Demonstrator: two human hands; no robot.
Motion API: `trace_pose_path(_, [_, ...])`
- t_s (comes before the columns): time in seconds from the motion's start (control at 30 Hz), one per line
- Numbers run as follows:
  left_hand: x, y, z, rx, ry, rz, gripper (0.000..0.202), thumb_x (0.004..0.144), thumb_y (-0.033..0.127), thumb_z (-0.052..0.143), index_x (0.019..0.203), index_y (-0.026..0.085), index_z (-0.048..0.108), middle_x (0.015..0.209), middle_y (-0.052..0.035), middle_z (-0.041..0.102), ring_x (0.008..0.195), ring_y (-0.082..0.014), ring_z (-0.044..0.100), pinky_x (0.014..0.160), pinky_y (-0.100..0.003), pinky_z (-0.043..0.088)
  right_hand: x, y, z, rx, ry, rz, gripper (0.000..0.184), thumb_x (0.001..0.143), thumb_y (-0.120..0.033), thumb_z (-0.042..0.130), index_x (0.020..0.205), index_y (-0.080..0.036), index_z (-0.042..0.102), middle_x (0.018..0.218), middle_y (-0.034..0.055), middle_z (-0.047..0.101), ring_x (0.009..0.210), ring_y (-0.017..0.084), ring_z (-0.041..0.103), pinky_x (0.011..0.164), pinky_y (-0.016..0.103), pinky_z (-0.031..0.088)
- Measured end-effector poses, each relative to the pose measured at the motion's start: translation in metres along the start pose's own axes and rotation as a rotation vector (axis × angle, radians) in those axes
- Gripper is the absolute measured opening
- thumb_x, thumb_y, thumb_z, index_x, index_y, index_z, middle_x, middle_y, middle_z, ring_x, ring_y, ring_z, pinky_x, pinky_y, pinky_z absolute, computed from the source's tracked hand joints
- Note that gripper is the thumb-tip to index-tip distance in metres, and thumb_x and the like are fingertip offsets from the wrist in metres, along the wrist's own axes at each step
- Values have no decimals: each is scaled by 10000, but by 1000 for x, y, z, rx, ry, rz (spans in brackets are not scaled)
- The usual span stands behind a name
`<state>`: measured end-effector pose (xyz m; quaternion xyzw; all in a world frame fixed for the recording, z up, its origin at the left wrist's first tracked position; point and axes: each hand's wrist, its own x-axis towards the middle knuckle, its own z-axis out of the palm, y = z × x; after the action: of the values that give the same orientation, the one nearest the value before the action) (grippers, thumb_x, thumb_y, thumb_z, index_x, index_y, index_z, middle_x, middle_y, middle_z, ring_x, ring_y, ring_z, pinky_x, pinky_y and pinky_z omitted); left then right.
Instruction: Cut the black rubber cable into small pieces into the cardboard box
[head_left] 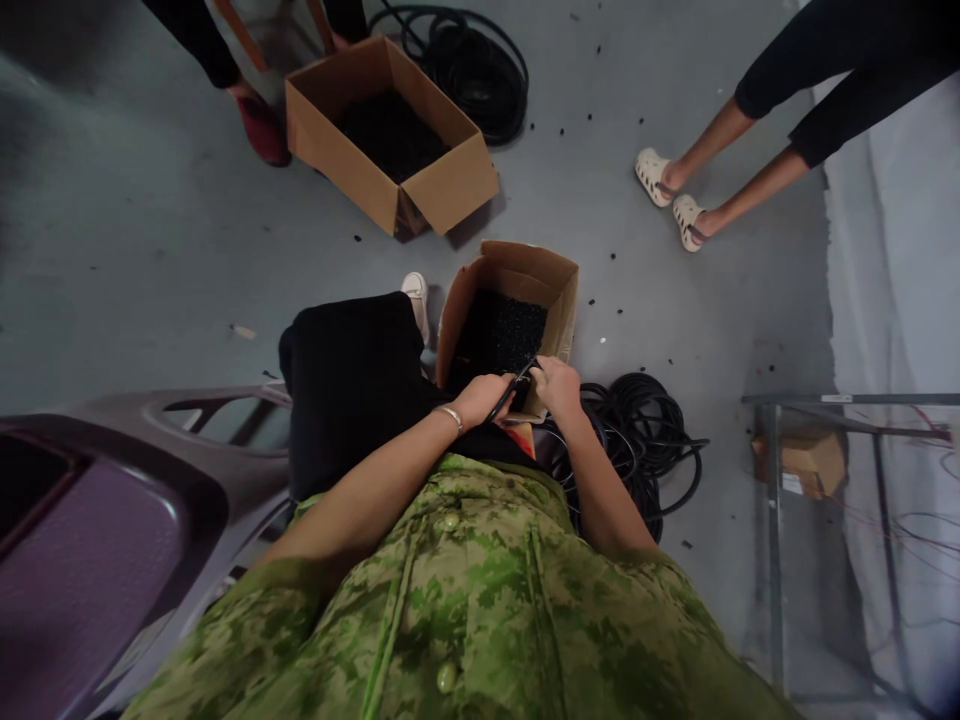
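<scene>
My left hand [484, 397] is closed around a thin black cable [510, 388] that runs across to my right hand [556, 385], whose fingers pinch the cable's other end. Both hands hover at the near edge of a small cardboard box [559, 290] filled with small black pieces. The box stands on the floor between my legs. A silver bracelet sits on my left wrist.
A coil of black cable [645, 435] lies on the floor right of the box. A larger cardboard box [450, 190] with black pieces and another cable coil [480, 70] lie farther off. Other people's legs stand at the top. A purple plastic chair [112, 520] is at left, a metal frame [772, 520] at right.
</scene>
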<state>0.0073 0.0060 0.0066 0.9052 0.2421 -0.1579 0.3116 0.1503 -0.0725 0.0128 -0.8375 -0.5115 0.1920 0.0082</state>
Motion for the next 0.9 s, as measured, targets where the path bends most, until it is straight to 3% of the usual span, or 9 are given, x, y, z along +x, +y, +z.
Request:
trace_pose_path(0.4, [3, -1, 5, -128, -18, -52, 311, 933, 287, 501, 1195, 132, 561, 1087, -157, 718, 963, -261, 704, 804, -298, 519, -5, -3, 8, -20, -55, -18, 357, 999, -291, 419, 1274, -183, 620, 1184, 98, 682, 1069, 207, 627, 851, 254, 447])
trace_pose_path(0.6, [9, -7, 14, -172, -8, -98, 320, 901, 271, 539, 1180, 124, 598, 1040, -152, 727, 919, -257, 708, 786, -291, 511, -2, -8, 6, -74, -82, -38, 315, 993, -286, 430, 1203, -195, 646, 1168, 95, 681, 1063, 198, 625, 835, 246, 441])
trace_pose_path(0.9, [20, -14, 21, -233, 26, -58, 250, 864, 217, 519, 944, 79, 711, 934, -175, 736, 851, -252, 706, 747, -294, 506, 13, -12, 13, -129, -117, 17, 286, 996, -310, 427, 1117, -210, 666, 1137, 97, 689, 1030, 195, 642, 802, 250, 442])
